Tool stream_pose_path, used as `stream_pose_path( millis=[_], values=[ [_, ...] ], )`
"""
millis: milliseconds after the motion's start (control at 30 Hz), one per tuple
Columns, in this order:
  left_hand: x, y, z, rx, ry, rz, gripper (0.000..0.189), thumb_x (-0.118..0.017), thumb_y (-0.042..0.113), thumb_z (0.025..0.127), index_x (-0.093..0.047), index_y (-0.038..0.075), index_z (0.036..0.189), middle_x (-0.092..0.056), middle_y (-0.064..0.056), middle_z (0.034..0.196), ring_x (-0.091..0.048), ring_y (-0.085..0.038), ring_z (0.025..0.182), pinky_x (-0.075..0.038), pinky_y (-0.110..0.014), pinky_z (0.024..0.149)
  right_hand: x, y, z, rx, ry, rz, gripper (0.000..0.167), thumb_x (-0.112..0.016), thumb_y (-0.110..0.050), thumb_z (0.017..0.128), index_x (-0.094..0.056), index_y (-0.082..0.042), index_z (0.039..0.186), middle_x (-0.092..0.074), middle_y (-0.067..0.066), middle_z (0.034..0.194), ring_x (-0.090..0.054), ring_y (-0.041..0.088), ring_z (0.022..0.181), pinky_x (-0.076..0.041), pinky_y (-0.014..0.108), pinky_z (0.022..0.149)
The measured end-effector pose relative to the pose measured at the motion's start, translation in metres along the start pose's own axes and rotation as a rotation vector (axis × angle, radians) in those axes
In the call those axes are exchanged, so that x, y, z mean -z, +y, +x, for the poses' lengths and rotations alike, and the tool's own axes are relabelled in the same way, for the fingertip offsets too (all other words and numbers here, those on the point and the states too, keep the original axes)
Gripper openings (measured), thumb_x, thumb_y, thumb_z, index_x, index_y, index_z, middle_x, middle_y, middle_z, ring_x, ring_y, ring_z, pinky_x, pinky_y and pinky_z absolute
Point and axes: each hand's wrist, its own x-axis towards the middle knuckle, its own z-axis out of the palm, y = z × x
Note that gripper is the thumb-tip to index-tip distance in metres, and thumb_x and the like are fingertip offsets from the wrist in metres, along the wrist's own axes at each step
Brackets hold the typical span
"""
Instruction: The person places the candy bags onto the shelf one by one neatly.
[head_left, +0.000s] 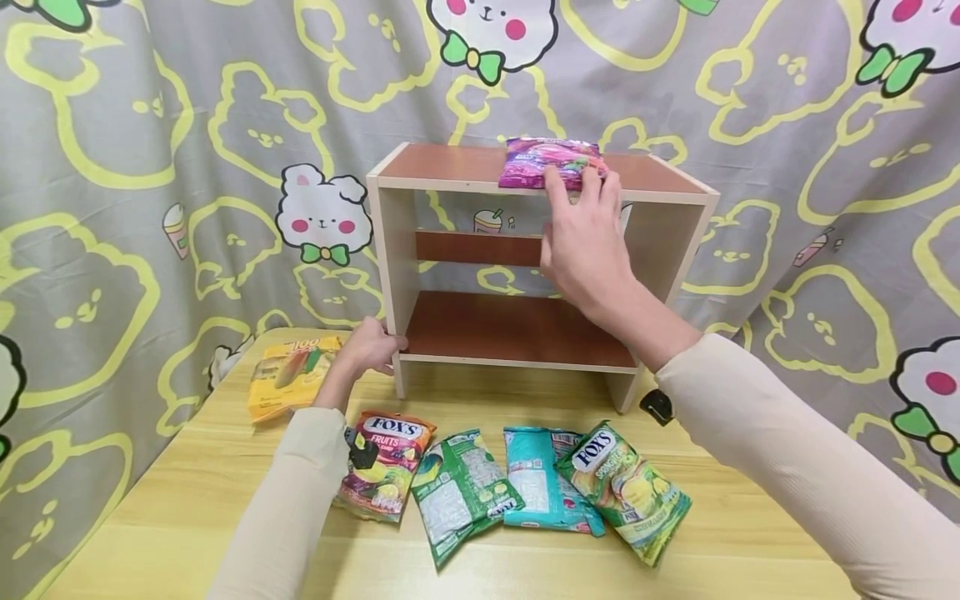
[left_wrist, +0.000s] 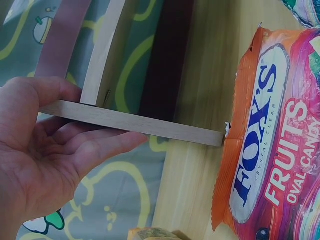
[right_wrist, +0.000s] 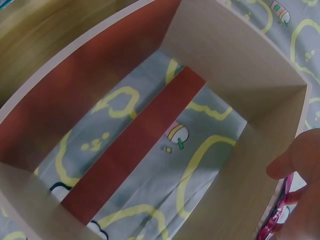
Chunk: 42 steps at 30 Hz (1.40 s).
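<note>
A two-level wooden shelf [head_left: 517, 325] with a brown top and cream edges stands on the table. My left hand [head_left: 371, 346] holds its left side panel low down. In the left wrist view that hand [left_wrist: 55, 145] has its thumb on one face of the panel and its fingers along the other. On the shelf's top lies a purple candy bag [head_left: 536, 162], slightly over the front edge. My right hand [head_left: 588, 237] touches this bag with its fingertips, the thumb apart below. The right wrist view shows only the bag's edge [right_wrist: 274, 217] beside the hand [right_wrist: 302, 170].
Several candy bags lie in front of the shelf: an orange-topped fruits bag [head_left: 390, 467], a green bag [head_left: 465, 492], a teal bag [head_left: 532, 479] and a green-yellow bag [head_left: 630, 492]. A yellow bag [head_left: 292, 375] lies left. Behind hangs a patterned curtain [head_left: 247, 158].
</note>
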Motion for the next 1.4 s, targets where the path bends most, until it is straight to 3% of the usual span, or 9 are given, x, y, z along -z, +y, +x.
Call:
stream_pose_path(
  millis=[400,533,700,1000,1200,1400],
  values=[
    [0.000,-0.001,-0.001,0.000,0.003,0.008,0.045,-0.057,0.012,0.095,-0.054,-0.014,0.132,-0.061,-0.036,0.124,-0.066,-0.047,0.111,-0.064,-0.042,0.073,-0.015,-0.054,0.015,0.013,-0.090,-0.081,0.066,-0.048,-0.016,0.097,-0.026,-0.011,0.159,-0.027,0.034,0.152,-0.016,0.055,0.146,-0.011,0.057,0.127],
    [0.000,-0.001,0.001,-0.006,0.005,0.005,0.043,-0.058,0.012,0.095,-0.056,-0.014,0.129,-0.062,-0.034,0.121,-0.068,-0.042,0.103,-0.064,-0.042,0.072,-0.019,-0.071,0.023,-0.004,-0.136,-0.117,0.072,-0.053,-0.018,0.095,-0.022,-0.013,0.160,-0.026,0.031,0.155,-0.014,0.053,0.148,-0.009,0.057,0.127],
    [0.001,-0.001,0.001,0.001,-0.003,-0.008,0.043,-0.058,0.012,0.095,-0.056,-0.014,0.129,-0.062,-0.035,0.123,-0.067,-0.045,0.107,-0.064,-0.043,0.073,-0.026,-0.091,0.030,-0.016,-0.181,-0.152,0.082,-0.061,-0.023,0.092,-0.018,-0.016,0.162,-0.023,0.029,0.159,-0.012,0.052,0.150,-0.008,0.057,0.128],
    [0.000,-0.002,0.001,0.008,-0.001,0.010,0.044,-0.058,0.014,0.096,-0.055,-0.010,0.133,-0.062,-0.032,0.125,-0.066,-0.045,0.109,-0.064,-0.044,0.074,-0.036,-0.114,0.038,0.004,-0.178,-0.242,0.090,-0.067,-0.031,0.089,-0.017,-0.015,0.162,-0.026,0.029,0.160,-0.017,0.053,0.149,-0.012,0.057,0.127],
    [0.000,-0.002,0.001,0.004,-0.001,-0.002,0.044,-0.058,0.014,0.095,-0.056,-0.009,0.132,-0.062,-0.031,0.124,-0.067,-0.039,0.102,-0.064,-0.043,0.073,-0.037,-0.123,0.041,0.001,-0.189,-0.266,0.092,-0.067,-0.038,0.089,-0.016,-0.015,0.162,-0.027,0.028,0.160,-0.018,0.052,0.149,-0.013,0.057,0.126],
    [0.001,-0.002,0.001,0.004,0.009,-0.002,0.038,-0.058,0.014,0.095,-0.060,-0.010,0.126,-0.064,-0.029,0.117,-0.067,-0.035,0.097,-0.064,-0.042,0.071,-0.036,-0.122,0.041,0.006,-0.196,-0.259,0.094,-0.069,-0.034,0.088,-0.015,-0.015,0.163,-0.027,0.027,0.160,-0.017,0.051,0.150,-0.013,0.056,0.127]
  ],
)
